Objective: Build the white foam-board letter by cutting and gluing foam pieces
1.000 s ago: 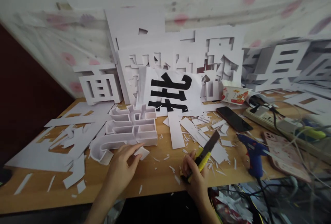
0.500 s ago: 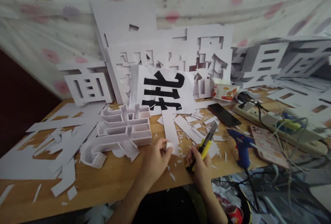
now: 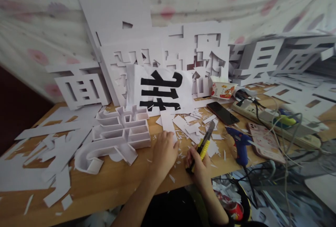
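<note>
My right hand is closed round a yellow-and-black utility knife, its blade pointing up and away from me. My left hand lies back-up over the near end of a white board strip, fingers curled onto it and fingertips partly hidden. Left of that hand a hollow white character with raised walls rests on the table. Behind the strip a paper sheet printed with a black character leans back. Offcuts are scattered between strip and knife.
A blue glue gun, a dark phone, a pink-cased phone and a power strip with tangled cables occupy the right. Cut boards cover the left. White characters and a paper cup stand behind.
My left hand has moved forward from a raised pinch on a small white piece and turned down onto the strip. That piece is out of sight. The knife stays in my right hand.
</note>
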The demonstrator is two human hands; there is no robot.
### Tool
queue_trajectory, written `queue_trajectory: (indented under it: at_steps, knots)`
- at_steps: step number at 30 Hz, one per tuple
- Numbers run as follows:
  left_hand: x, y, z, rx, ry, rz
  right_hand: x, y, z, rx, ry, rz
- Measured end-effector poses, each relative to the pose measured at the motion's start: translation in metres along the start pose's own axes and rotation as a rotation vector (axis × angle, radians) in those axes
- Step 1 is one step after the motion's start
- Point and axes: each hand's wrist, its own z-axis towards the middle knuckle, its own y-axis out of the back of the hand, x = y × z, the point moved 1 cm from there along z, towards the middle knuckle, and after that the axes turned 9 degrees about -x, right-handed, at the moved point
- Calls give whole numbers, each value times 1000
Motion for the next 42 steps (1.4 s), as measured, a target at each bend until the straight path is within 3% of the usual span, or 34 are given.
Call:
queue_trajectory:
  at_steps: [4, 8, 11, 15, 20, 24, 29, 32, 35, 38, 42]
  knots:
    - [-28, -15, 49, 51, -87, 61, 0, 1, 1, 23, -6, -1]
    - [-45, -42, 92, 58, -69, 143, -1, 2, 2, 28, 6, -22]
    - [-48, -56, 104, 68, -76, 161, -2, 1, 2, -1, 15, -41]
    - [-44, -53, 108, 112, -114, 100, 0, -1, 2, -31, 36, -56]
    - [-32, -22, 117, 220, -186, -94, 2, -1, 2, -21, 30, -61]
    - [-21, 32, 114, 262, -187, -232, 5, -2, 0, -19, 42, -58]
    - [1, 122, 71, 236, -76, -277, 8, -2, -2, 13, 47, -34]
    - [18, 161, 35, 177, 23, -222, 7, -1, -1, 31, 32, -27]
    - [38, 172, 3, 164, 118, -55, 6, 0, -1, 52, 46, -32]
    - [58, 162, -16, 136, 174, 62, 7, 0, -2, 53, 45, -46]
    - [75, 144, -23, 116, 197, 136, 10, -1, -2, 49, 46, -44]
